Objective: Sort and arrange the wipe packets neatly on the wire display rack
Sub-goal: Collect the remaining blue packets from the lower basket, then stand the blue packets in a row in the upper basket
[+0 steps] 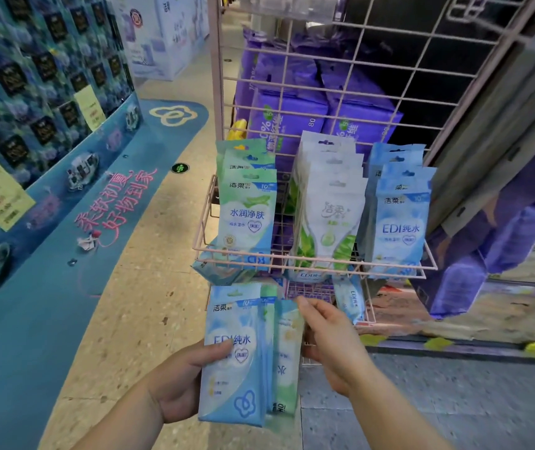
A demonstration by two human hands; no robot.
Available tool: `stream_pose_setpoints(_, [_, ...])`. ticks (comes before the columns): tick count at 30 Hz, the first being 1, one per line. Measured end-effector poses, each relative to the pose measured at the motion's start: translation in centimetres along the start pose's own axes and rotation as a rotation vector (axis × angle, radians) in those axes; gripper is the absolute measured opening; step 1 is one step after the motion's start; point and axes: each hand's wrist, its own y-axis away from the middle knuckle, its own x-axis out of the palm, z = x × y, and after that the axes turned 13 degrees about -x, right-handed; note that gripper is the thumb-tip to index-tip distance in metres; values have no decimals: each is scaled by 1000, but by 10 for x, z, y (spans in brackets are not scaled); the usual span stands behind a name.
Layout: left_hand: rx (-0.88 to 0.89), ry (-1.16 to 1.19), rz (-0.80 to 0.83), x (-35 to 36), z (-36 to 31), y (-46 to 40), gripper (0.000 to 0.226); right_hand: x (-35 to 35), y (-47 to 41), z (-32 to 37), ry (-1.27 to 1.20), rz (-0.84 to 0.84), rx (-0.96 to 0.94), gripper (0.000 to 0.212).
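Nearest, below the pink wire basket (314, 266): left hand (181, 381) gripping a fanned stack of wipe packets (243, 355), thumb pressed on the blue front packet, fingers hidden behind. Right hand (331, 339) just beside, pinching the top edge of the green rear packet (288, 349) in that stack. In the basket, upright: green-blue row (248, 211) at left, white leafy row (329, 209) in the middle, blue row (401, 219) at right. Under the basket, loose packets (352, 297) lying tilted. Behind the basket's grid, purple packs (292, 108).
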Motion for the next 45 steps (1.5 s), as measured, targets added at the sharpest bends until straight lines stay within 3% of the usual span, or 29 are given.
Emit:
stream_pose_setpoints(2, [54, 32, 52, 8, 0, 8, 79, -5, 8, 13, 48, 193, 53, 59])
stream_pose_setpoints(3, [84, 48, 86, 13, -2, 12, 78, -7, 13, 21, 100, 275, 43, 64])
stream_pose_setpoints(5, [149, 71, 164, 21, -8, 20, 75, -11, 21, 39, 115, 329, -33, 48])
stream_pose_setpoints(9, [282, 111, 262, 34, -32, 39, 47, -15, 28, 74, -83, 134, -194, 21])
stream_pose_setpoints(11, [346, 191, 292, 29, -41, 46, 50, -16, 27, 86, -254, -23, -287, 19])
stream_pose_setpoints(15, [465, 116, 429, 43, -57, 50, 56, -8, 25, 107, -687, -299, -436, 25])
stream_pose_setpoints(18, [488, 157, 420, 71, -61, 50, 53, 13, 26, 116, -858, -349, -533, 36])
stream_pose_setpoints(22, [554, 124, 372, 108, -59, 51, 85, 44, 32, 106, -724, -147, -454, 47])
stream_pose_setpoints(25, [573, 126, 312, 103, -65, 61, 89, 35, 32, 104, -635, 7, -465, 79])
stream_pose_setpoints(26, [588, 117, 281, 96, -67, 66, 87, 27, 31, 106, -587, 53, -465, 74])
stream_pose_setpoints(28, [598, 97, 205, 82, -69, 77, 81, 11, 31, 116, -402, 208, -416, 44])
stream_pose_setpoints(32, [568, -2, 212, 70, -66, 87, 78, 2, 31, 135, 145, 428, -354, 18])
stream_pose_setpoints(35, [575, 11, 260, 65, -62, 87, 61, 10, 29, 133, 190, 408, -375, 23])
stream_pose_setpoints(37, [712, 98, 194, 50, -65, 85, 51, 20, 28, 123, 67, 311, -423, 25])
stream_pose_setpoints(40, [623, 162, 313, 37, -64, 77, 48, 44, 28, 99, -207, 159, -338, 20])
stream_pose_setpoints(43, [576, 242, 271, 56, -68, 76, 74, 65, 24, 84, -367, 31, -280, 18])
stream_pose_setpoints(45, [657, 231, 197, 61, -70, 80, 71, 67, 20, 83, -431, -38, -296, 24])
